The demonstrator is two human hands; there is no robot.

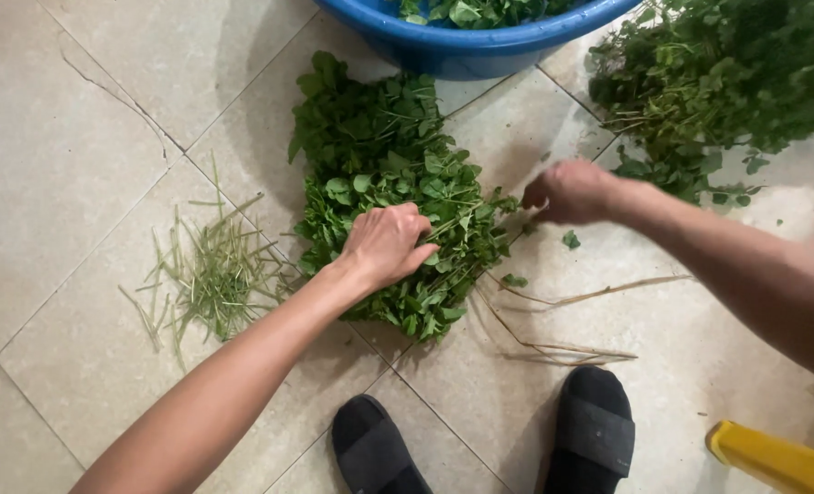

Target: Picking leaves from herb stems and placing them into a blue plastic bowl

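A pile of green leafy herbs (384, 174) lies on the tiled floor in the middle. My left hand (387, 242) rests on top of the pile's near part, its fingers curled into the leaves. My right hand (570, 192) is just right of the pile, its fingers pinched together on thin stems at the pile's edge. A couple of long pale stalks (572, 297) trail from the pile toward the right across the floor.
A blue plastic basin (466, 41) holding greens stands at the top. A larger heap of leafy branches (718, 82) is at the upper right. Discarded green stems (210, 274) are scattered at left. Two black slippers (480, 439) are at the bottom, and a yellow object (773, 457) at the lower right.
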